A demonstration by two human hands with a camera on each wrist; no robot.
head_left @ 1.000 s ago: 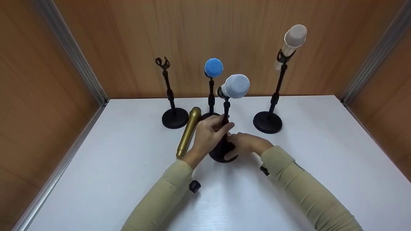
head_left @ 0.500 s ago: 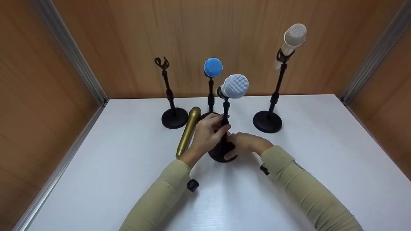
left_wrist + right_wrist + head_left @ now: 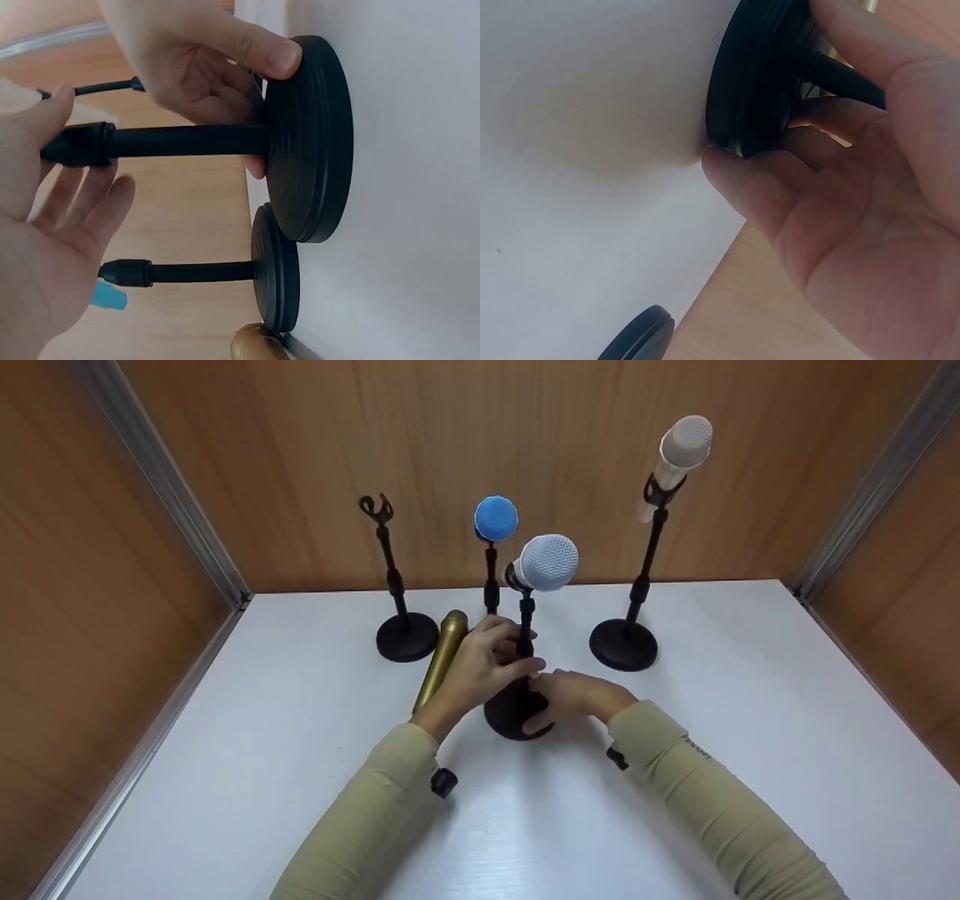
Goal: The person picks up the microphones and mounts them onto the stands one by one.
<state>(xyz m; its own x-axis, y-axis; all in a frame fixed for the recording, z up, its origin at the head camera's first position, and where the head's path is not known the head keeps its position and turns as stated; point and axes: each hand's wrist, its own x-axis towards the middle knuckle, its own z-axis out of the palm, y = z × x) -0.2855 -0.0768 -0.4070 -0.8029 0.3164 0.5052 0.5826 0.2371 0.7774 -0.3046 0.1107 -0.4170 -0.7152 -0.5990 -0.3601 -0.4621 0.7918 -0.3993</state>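
A black microphone stand (image 3: pixel 526 641) stands upright at the middle of the table, with a microphone with a pale mesh head (image 3: pixel 549 562) in its clip. My left hand (image 3: pixel 480 664) is around the stand's pole at the collar (image 3: pixel 94 144), thumb on one side and fingers on the other. Lower down, my right hand (image 3: pixel 570 695) grips the round base (image 3: pixel 319 142), its thumb lying on top and fingers along the edge. The base's underside is hidden. A gold microphone (image 3: pixel 439 660) lies on the table beside my left wrist, partly covered by it.
Behind my left hand stands another stand with a blue-headed microphone (image 3: pixel 496 518). An unoccupied stand (image 3: pixel 407 636) is at back left, and one with a white microphone (image 3: pixel 684 444) at back right. Wooden panels (image 3: pixel 315 472) enclose the white table (image 3: pixel 247 750).
My left hand has shifted its fingers on the pole; its thumb now lies more level across it, and the wrist has moved slightly up and left. My right hand stays at the base.
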